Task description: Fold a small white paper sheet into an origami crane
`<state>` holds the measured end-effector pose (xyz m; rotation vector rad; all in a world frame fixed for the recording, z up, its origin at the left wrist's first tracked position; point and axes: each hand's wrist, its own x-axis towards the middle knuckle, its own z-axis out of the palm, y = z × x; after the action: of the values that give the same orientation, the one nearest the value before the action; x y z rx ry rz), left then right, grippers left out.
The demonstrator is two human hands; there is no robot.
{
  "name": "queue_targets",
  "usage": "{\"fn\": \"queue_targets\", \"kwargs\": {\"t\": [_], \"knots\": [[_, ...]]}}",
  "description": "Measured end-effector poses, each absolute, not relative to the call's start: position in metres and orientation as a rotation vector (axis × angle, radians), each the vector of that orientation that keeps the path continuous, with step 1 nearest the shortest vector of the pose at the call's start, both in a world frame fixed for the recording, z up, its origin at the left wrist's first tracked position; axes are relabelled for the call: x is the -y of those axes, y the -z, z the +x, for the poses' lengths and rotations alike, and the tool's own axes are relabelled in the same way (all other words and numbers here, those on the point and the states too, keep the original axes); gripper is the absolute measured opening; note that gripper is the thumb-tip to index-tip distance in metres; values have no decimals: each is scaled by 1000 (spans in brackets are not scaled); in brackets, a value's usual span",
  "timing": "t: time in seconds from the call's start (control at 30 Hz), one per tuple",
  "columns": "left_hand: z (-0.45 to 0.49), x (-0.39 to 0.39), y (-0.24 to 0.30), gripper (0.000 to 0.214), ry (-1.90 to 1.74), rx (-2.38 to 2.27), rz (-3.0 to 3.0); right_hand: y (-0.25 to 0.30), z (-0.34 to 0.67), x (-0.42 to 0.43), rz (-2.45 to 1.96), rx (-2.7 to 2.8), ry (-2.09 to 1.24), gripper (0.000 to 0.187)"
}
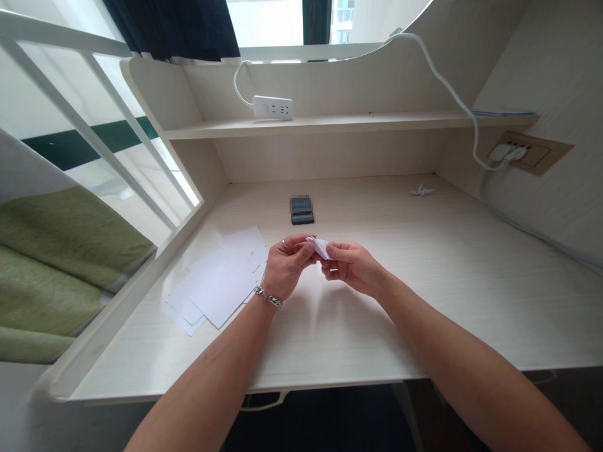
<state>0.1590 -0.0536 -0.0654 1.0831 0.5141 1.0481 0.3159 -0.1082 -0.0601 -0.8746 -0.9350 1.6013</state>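
Both hands meet above the middle of the pale desk [424,301]. My left hand [285,267], with a ring and a metal bracelet, pinches one side of a small folded piece of white paper [320,246]. My right hand [351,267] has its fingers curled round the other side of the same paper. The paper is held a little above the desk top. A loose stack of white paper sheets [217,279] lies on the desk just left of my left hand.
A dark phone [302,209] lies behind the hands. A small white paper crane [421,190] sits at the back right. A white power strip [272,107] rests on the shelf, its cable running to a wall socket [516,152]. A green cushion [56,263] lies left.
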Motion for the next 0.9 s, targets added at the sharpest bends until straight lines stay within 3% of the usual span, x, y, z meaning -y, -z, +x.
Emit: {"fn": "queue_targets", "kwargs": {"t": [0.57,0.77,0.9], "knots": [[160,54,65,30,-1059,-682,1194,68,318,104,-1046,1129,-1375,35],[162,53,67,32,-1080,-727,1223,72,317,100,-1337,1246,-796,35],[163,55,66,35,-1080,-749,1239,72,317,100,-1466,1324,-360,25]]}}
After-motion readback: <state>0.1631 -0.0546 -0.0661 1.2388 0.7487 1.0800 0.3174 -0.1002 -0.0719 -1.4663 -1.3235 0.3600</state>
